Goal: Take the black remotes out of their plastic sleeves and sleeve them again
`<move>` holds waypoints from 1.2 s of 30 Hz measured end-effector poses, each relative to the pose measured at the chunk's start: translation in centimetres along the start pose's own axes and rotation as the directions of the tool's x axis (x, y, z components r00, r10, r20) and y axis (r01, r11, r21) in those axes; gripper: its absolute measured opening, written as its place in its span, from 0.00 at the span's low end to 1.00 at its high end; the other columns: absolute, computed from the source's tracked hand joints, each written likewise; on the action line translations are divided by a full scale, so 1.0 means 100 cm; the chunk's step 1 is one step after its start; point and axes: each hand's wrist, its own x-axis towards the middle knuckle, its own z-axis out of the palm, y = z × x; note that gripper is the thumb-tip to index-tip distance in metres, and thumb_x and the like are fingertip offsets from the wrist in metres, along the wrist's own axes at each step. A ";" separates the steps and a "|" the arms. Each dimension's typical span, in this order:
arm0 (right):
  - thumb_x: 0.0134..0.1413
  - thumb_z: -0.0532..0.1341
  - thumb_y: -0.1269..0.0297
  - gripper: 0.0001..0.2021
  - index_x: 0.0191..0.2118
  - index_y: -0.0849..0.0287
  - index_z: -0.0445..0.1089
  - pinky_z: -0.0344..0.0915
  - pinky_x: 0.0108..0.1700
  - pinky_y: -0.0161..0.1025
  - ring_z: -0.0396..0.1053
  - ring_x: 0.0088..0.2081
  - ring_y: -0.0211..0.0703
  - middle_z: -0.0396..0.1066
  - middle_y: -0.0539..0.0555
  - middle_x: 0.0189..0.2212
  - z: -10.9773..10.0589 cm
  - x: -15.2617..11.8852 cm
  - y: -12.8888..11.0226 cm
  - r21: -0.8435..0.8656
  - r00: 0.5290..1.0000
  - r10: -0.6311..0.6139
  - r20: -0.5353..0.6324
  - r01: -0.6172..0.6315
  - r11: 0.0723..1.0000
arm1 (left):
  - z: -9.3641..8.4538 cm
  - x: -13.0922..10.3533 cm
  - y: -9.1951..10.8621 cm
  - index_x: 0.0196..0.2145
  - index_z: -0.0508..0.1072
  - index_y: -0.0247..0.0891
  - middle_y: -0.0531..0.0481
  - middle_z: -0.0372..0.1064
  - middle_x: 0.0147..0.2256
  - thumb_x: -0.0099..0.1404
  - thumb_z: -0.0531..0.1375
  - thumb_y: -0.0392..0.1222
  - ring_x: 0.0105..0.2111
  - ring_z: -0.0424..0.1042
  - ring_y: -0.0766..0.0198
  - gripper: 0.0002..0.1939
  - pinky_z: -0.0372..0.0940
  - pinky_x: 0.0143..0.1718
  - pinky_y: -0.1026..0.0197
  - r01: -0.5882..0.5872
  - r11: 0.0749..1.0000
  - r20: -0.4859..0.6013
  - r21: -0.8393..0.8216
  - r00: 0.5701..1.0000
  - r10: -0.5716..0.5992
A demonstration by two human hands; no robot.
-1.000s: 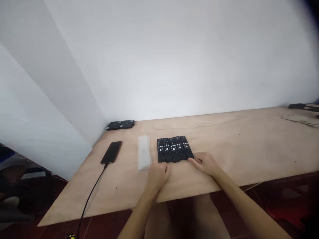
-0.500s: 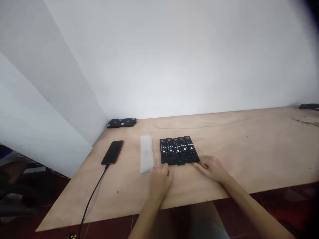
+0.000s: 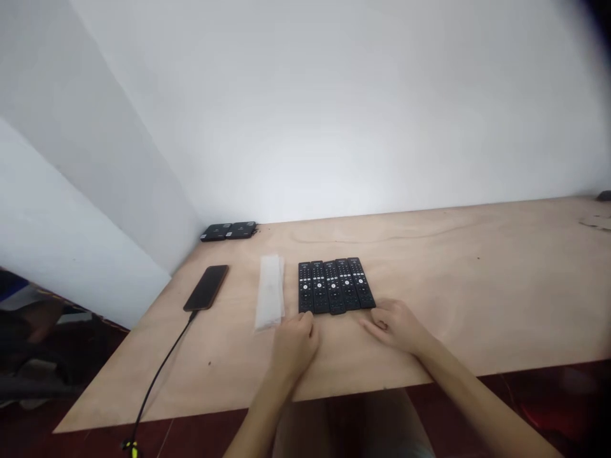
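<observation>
Several black remote controls lie side by side in a row on the wooden table. At the near left corner of the row rests my left hand, its fingers curled and nothing visible in them. My right hand is beside the near right corner, fingers bent inward with the thumb stretched along the table, apparently holding nothing. Left of the remotes is a stack of translucent plastic sleeves, its near end close to my left hand.
A phone with a black cable lies on the left of the table. Two flat black boxes sit at the back left corner by the white wall. A dark object shows at the far right edge.
The view has shifted slightly, moving the table's contents left in the picture. The row of remotes looks a little more even, and my right thumb sits slightly farther from the remotes.
</observation>
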 end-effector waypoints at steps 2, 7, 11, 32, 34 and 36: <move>0.76 0.60 0.51 0.28 0.22 0.53 0.59 0.52 0.33 0.42 0.62 0.25 0.43 0.66 0.51 0.19 -0.001 0.001 -0.001 -0.004 1.000 -0.026 0.016 0.026 1.000 | -0.001 0.000 -0.001 0.28 0.65 0.43 0.48 0.74 0.29 0.70 0.58 0.31 0.28 0.72 0.56 0.14 0.49 0.31 0.55 0.006 1.000 -0.016 -0.002 1.000 -0.006; 0.77 0.59 0.53 0.27 0.22 0.54 0.62 0.54 0.33 0.43 0.64 0.24 0.43 0.68 0.50 0.18 -0.001 0.003 -0.007 -0.009 0.995 -0.083 0.064 0.084 0.996 | -0.007 0.002 0.000 0.30 0.64 0.44 0.48 0.71 0.32 0.69 0.57 0.30 0.30 0.70 0.56 0.12 0.57 0.34 0.56 0.053 0.998 -0.091 -0.024 0.994 -0.055; 0.77 0.60 0.55 0.25 0.23 0.54 0.68 0.53 0.33 0.43 0.65 0.24 0.43 0.71 0.52 0.19 0.003 0.003 -0.017 -0.050 0.984 -0.141 0.107 0.147 0.988 | -0.012 0.004 0.000 0.37 0.69 0.45 0.46 0.72 0.39 0.65 0.56 0.26 0.41 0.73 0.52 0.12 0.68 0.43 0.52 0.001 0.987 -0.191 -0.159 0.981 -0.032; 0.76 0.62 0.51 0.21 0.30 0.57 0.74 0.63 0.38 0.42 0.71 0.33 0.48 0.76 0.55 0.28 0.008 0.005 -0.039 0.037 0.951 -0.305 0.055 0.303 0.952 | -0.021 -0.069 0.025 0.57 0.79 0.38 0.39 0.79 0.55 0.69 0.58 0.25 0.53 0.73 0.43 0.22 0.74 0.55 0.40 -0.188 0.981 -0.274 -0.052 0.947 0.168; 0.72 0.66 0.45 0.19 0.41 0.59 0.78 0.68 0.45 0.45 0.74 0.42 0.52 0.79 0.59 0.38 0.001 0.006 -0.049 0.128 0.937 -0.330 0.118 0.315 0.940 | -0.024 -0.081 0.036 0.57 0.79 0.38 0.40 0.79 0.54 0.70 0.58 0.26 0.53 0.73 0.44 0.22 0.74 0.54 0.42 -0.192 0.977 -0.267 -0.096 0.950 0.161; 0.66 0.70 0.40 0.27 0.56 0.59 0.77 0.70 0.54 0.51 0.73 0.51 0.58 0.79 0.62 0.51 -0.006 0.003 -0.058 0.211 0.927 -0.331 0.179 0.292 0.933 | -0.026 -0.089 0.047 0.56 0.79 0.40 0.40 0.78 0.53 0.70 0.58 0.25 0.51 0.74 0.46 0.22 0.74 0.53 0.44 -0.203 0.966 -0.248 -0.163 0.956 0.159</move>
